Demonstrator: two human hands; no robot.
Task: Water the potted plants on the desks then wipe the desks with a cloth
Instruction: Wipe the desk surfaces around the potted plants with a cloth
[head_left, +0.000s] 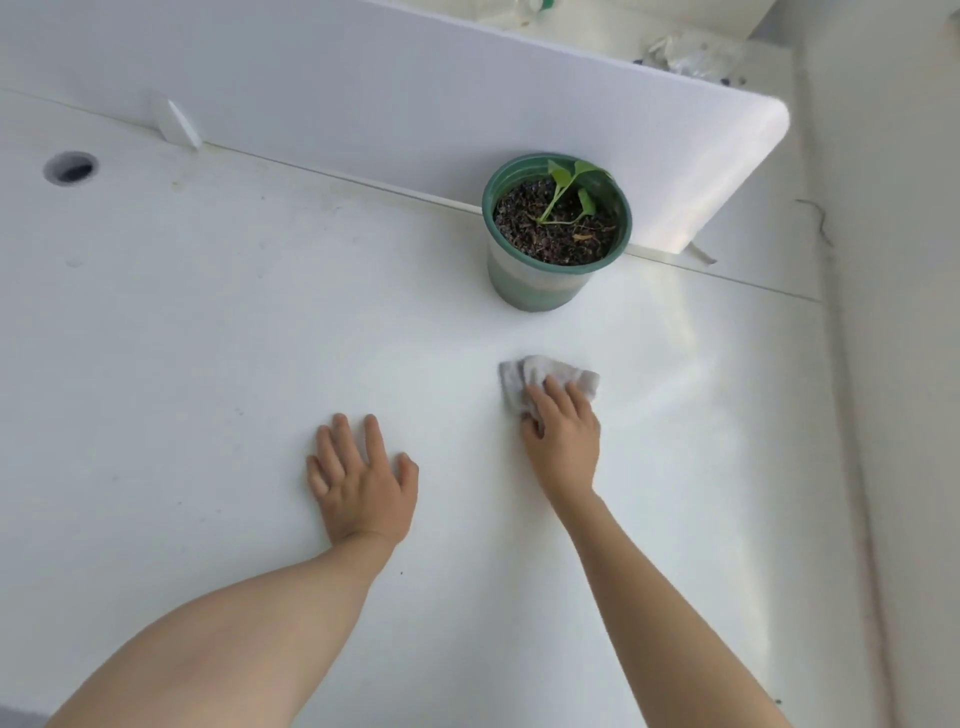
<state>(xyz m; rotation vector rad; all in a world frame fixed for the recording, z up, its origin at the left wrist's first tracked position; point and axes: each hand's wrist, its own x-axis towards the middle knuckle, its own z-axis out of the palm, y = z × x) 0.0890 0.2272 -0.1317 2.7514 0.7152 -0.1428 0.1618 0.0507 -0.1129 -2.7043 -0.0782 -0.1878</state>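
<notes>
A green plastic pot (540, 283) with dark soil and a small green-leafed plant (569, 189) stands on the white desk (208, 338), close to the divider panel. My right hand (563, 439) presses a crumpled grey-white cloth (530, 376) flat on the desk, just in front of the pot. Part of the cloth sticks out beyond the fingertips. My left hand (363, 483) lies flat on the desk to the left of the cloth, fingers spread, holding nothing.
A white divider panel (415, 88) runs along the desk's far edge, held by a clip (176, 124). A round cable hole (71, 167) sits at the far left. Crumpled plastic (691, 52) lies on the desk behind the panel. The desk's right edge (836, 415) borders a wall.
</notes>
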